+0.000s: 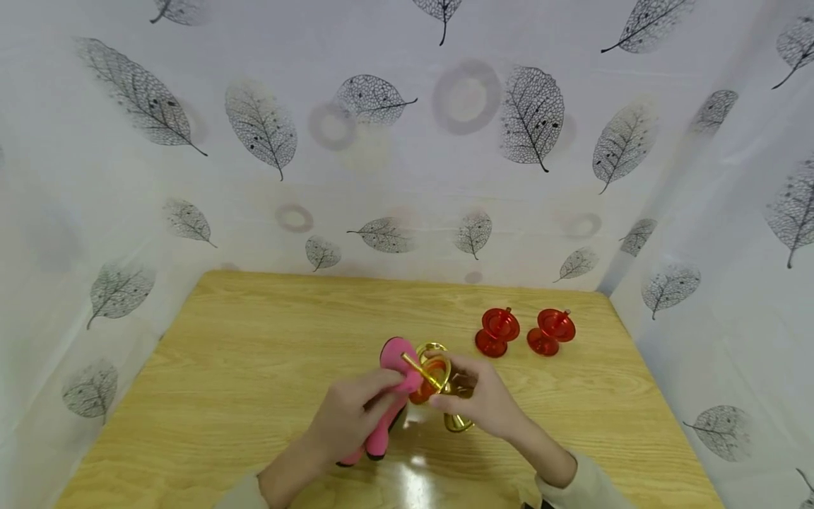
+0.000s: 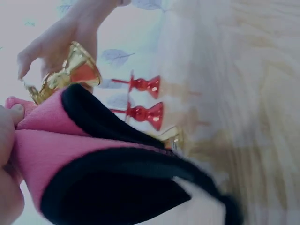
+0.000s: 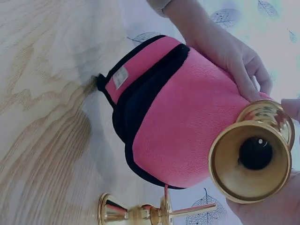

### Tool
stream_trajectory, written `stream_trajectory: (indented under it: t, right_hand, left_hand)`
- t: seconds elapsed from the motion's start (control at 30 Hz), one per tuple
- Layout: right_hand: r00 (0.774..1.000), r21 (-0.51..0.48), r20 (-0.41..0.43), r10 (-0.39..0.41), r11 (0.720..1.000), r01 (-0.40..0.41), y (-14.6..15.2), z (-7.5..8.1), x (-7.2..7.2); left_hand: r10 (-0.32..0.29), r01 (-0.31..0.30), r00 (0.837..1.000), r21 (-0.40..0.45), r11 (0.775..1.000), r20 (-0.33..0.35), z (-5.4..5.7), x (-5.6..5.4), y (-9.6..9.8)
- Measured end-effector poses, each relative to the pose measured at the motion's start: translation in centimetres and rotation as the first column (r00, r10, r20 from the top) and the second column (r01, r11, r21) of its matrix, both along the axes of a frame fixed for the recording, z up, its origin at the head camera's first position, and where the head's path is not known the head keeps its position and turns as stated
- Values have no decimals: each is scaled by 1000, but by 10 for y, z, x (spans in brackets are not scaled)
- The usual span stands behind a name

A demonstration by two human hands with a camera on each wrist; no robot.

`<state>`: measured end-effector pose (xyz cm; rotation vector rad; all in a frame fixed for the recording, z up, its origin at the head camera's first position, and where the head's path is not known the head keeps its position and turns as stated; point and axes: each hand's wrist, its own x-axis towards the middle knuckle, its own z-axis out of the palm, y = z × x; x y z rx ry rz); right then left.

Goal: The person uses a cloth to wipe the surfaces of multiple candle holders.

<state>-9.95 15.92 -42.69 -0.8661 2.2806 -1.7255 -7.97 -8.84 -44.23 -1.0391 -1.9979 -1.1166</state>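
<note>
My left hand [image 1: 350, 417] pinches a pink plush cloth piece [image 3: 183, 126] with black edging, a black-lined opening and a small white tag; its exact kind is unclear. A shiny gold candlestick [image 3: 269, 180] with a thin spike is held by my right hand [image 1: 490, 399], thumb and fingers round it. It is tilted, its dish and spike towards the left hand and its hollow base facing the right wrist camera. The pink plush lies against the candlestick, close to the spike. Whether the left fingers also press the spike is hidden.
A second gold candlestick [image 3: 136, 213] stands on the wooden table [image 1: 254, 339] just behind the hands. Two red candlesticks [image 1: 499, 325] stand side by side further back on the right. A pale leaf-patterned curtain [image 1: 381, 177] borders the table's back and sides.
</note>
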Motion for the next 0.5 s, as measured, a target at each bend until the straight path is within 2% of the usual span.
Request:
stream_trajectory:
  t: [0.17,0.23,0.33,0.5]
  right_hand:
    - [993,-152,115,13,988,5,-3,3,0]
    - [987,-205,162,4,978,29,-5,5,0]
    - [974,-234,221,-38,968,91,-8,8,1]
    - [924,-231,356,-137,946,229,-14,10,4]
  left_hand:
    - [50,-62,994,126,990,98,5,0,-5]
    - [74,-96,988,156,983,138,6,1,-6]
    - [109,-136,982,175,975,154,7,3,-5]
    - [122,-149,983,209,967,135,5,4,-2]
